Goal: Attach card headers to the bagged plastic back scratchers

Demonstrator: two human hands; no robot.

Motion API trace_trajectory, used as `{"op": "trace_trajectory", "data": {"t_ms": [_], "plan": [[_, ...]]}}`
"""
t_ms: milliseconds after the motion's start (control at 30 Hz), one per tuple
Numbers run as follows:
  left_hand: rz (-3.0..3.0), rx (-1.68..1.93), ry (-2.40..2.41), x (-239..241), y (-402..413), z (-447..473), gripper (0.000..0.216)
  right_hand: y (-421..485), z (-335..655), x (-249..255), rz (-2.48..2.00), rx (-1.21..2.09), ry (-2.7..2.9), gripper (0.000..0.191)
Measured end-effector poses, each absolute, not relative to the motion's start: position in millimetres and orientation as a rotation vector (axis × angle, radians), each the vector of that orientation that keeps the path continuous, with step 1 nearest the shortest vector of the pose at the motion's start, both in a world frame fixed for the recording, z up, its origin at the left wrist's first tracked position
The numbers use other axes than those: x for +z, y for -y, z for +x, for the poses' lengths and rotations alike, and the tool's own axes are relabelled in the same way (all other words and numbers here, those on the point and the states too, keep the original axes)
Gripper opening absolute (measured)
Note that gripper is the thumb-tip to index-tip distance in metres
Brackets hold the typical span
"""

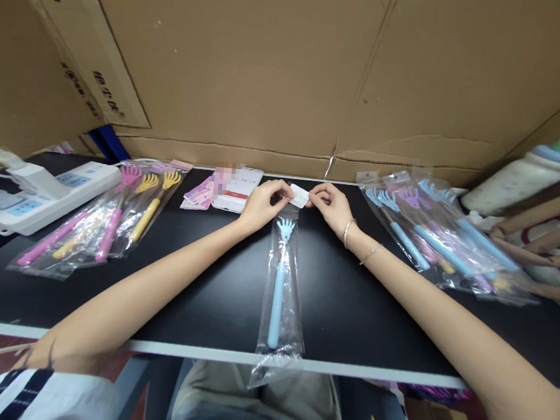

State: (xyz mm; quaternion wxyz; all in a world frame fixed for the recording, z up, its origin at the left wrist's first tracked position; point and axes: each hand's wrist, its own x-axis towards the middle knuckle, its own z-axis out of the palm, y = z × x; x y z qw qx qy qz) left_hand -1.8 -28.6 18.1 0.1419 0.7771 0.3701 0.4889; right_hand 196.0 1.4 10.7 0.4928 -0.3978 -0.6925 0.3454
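Left hand (pixel 266 205) and right hand (pixel 332 210) both pinch a white label (pixel 300 197) beyond the bagged back scratcher (pixel 277 295). Looks like label-handling; next move probably needs a light touch.

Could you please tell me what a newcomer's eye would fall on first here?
Probably the small white card held between the left hand and right hand. Just nearer lies a light-blue scratcher, its clear bag overhanging the black table. Pink and yellow scratchers lie at left, a mixed-colour pile at right.

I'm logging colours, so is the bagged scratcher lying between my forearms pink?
No, that scratcher has a light blue handle and claw.
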Motion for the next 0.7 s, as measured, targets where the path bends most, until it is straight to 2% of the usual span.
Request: {"op": "trace_trajectory", "data": {"t_ms": [333,500,700], "plan": [[2.290,1.423,-1.078,19.9,30.9,-1.6,0.013,1.2,192.0,11.9,-0.954,0.912,1.666,0.029],[2.250,1.464,-1.040,18.1,31.8,-1.5,0.010,6.9,190.2,16.4,-0.979,0.927,1.689,0.025],[2.181,1.422,-1.040,19.3,33.3,-0.9,0.010,7.1,189.0,16.8,-0.977,0.795,1.742,0.014]]}}
